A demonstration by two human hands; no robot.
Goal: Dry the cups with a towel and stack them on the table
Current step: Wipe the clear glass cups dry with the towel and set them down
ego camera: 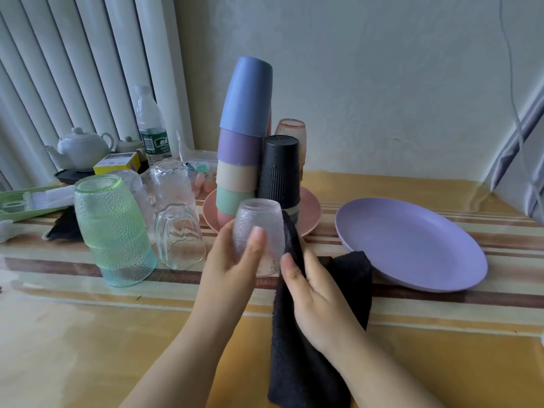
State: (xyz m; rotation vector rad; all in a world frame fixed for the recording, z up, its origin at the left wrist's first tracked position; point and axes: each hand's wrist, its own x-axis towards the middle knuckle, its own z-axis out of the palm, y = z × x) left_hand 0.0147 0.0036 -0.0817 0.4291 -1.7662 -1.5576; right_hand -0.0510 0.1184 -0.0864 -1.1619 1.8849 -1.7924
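Right hand (pixel 312 295) grasps the black towel (pixel 306 343), pressing it to the side of a clear textured cup (pixel 259 231). Left hand (pixel 235 260) grips that inverted cup above the table (pixel 88 334). Left: 1 green-tinted glass stack (pixel 113 231) and clear glasses (pixel 179 234). Right: purple plate (pixel 412 242). Beyond: coloured cup stack (pixel 244 136) and black cup (pixel 279 172) on a pink plate (pixel 309 213).

Domestic setting, most likely a dining or living room in a home. Evidence: a table (pixel 88 334) under a striped yellow-and-brown cloth with clear plastic overlay; white pleated curtains (pixel 73 69); a white ceramic teapot (pixel 81 148); a clear plastic water bottle with green label (pixel 150 128); plain pale plaster wall (pixel 382 83). Room type not certain from this view.
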